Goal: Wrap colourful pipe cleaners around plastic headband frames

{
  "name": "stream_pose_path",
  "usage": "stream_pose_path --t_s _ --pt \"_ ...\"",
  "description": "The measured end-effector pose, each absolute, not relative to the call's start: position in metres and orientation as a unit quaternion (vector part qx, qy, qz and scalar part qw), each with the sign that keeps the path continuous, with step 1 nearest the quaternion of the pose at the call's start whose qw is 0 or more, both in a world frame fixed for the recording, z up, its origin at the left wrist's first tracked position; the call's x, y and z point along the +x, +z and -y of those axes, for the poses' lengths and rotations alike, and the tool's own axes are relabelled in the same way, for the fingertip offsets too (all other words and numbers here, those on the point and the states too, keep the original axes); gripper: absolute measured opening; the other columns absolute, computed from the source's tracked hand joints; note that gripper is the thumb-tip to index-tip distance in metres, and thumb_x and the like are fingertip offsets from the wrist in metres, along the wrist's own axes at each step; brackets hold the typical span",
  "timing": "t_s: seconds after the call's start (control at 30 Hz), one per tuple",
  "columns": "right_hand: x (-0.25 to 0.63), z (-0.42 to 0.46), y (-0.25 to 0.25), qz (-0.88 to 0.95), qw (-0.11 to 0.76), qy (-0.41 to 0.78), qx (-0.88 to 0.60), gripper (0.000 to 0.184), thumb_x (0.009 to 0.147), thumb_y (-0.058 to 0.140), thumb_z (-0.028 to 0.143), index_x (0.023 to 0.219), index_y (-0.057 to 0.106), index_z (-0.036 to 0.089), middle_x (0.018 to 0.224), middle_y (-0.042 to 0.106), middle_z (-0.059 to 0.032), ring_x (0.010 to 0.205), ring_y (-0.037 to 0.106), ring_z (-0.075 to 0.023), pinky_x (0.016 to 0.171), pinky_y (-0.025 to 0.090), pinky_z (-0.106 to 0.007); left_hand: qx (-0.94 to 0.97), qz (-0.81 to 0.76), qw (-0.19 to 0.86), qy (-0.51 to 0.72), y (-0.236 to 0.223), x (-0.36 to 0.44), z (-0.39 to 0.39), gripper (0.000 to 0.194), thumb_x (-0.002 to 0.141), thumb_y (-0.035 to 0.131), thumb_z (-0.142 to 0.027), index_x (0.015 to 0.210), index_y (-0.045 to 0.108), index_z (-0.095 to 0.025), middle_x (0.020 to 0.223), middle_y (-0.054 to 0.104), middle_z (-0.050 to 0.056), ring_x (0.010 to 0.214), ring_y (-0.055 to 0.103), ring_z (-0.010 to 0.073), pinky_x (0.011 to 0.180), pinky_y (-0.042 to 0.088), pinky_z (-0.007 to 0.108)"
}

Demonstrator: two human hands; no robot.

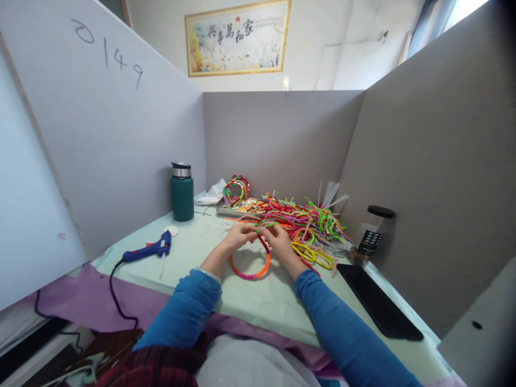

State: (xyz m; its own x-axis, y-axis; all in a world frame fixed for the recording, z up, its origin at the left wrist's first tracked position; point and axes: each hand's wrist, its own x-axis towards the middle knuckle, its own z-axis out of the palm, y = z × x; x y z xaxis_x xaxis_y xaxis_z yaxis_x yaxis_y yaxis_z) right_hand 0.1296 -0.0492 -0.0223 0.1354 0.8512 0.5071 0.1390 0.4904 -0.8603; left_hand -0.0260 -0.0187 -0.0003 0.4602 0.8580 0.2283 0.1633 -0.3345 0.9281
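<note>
Chenille-wrapped hoop (pixel 250 277) is being held near and left of the pipe-cleaner pile (pixel 290 217), left hand (pixel 237 237) and right hand (pixel 279 239) pinching its far side, fingers nearly closed; I'm guessing light, soft, bendy, so favouring gentle pinching there.

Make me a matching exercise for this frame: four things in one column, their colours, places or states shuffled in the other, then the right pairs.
Things:
1. glue gun
2. bottle
3. multicoloured loop
4. jar

Descriptions:
A. held at the fingers of the left hand and right hand
B. black-lidded, by the right partition
C. blue, lying on its side
D. green, standing upright

Pairs: 1-C, 2-D, 3-A, 4-B
</note>
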Motion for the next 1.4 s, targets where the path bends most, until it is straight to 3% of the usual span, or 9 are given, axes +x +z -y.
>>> stream_pose_path --t_s 0.23,0.53,0.87,1.17,1.4 --pt "0.131 0.053 -0.018 0.574 0.626 0.323 -0.417 0.032 0.071 0.065 0.049 0.075 0.065 0.017 0.051 0.048 0.0035 0.047 0.043 -0.0104 0.045 0.032 -0.023 0.724 -0.366 0.447 0.377 -0.002 -0.026 0.020 0.027 0.069 0.066 -0.038 0.074 0.066 -0.012 0.052 0.048 -0.004 0.044 0.033 0.0052 0.044 0.021 0.022" --pt "0.135 0.040 -0.031 0.580 0.614 0.324 -0.426 0.038 0.067 0.066 0.054 0.073 0.064 0.016 0.048 0.048 0.0047 0.044 0.038 -0.0092 0.043 0.028 -0.023 0.709 -0.356 0.467 0.392 0.001 -0.027 0.018 0.029 0.071 0.065 -0.039 0.078 0.064 -0.012 0.056 0.049 -0.003 0.043 0.030 0.0041 0.042 0.019 0.022" --pt "0.136 0.041 -0.031 0.589 0.604 0.316 -0.434 0.032 0.067 0.067 0.049 0.068 0.062 0.017 0.048 0.047 0.0046 0.043 0.039 -0.0092 0.042 0.029 -0.023 0.747 -0.344 0.438 0.363 0.001 -0.029 0.023 0.047 0.069 0.062 -0.059 0.073 0.063 -0.013 0.054 0.050 -0.002 0.043 0.031 0.0043 0.042 0.020 0.021" --pt "0.137 0.043 -0.029 0.583 0.609 0.354 -0.405 0.032 0.064 0.071 0.048 0.070 0.062 0.018 0.049 0.047 0.0051 0.043 0.038 -0.0089 0.042 0.027 -0.023 0.757 -0.328 0.481 0.297 0.001 -0.029 0.027 0.040 0.070 0.063 -0.052 0.064 0.059 -0.013 0.051 0.049 -0.003 0.039 0.029 0.0033 0.040 0.018 0.021" --pt "0.133 0.052 -0.019 0.597 0.610 0.315 -0.416 0.036 0.061 0.072 0.052 0.070 0.066 0.017 0.055 0.053 0.0020 0.047 0.038 -0.0092 0.045 0.029 -0.023 0.748 -0.327 0.495 0.297 -0.002 -0.028 0.025 0.040 0.070 0.064 -0.047 0.091 0.064 -0.014 0.053 0.050 -0.005 0.038 0.028 0.0030 0.040 0.017 0.019"
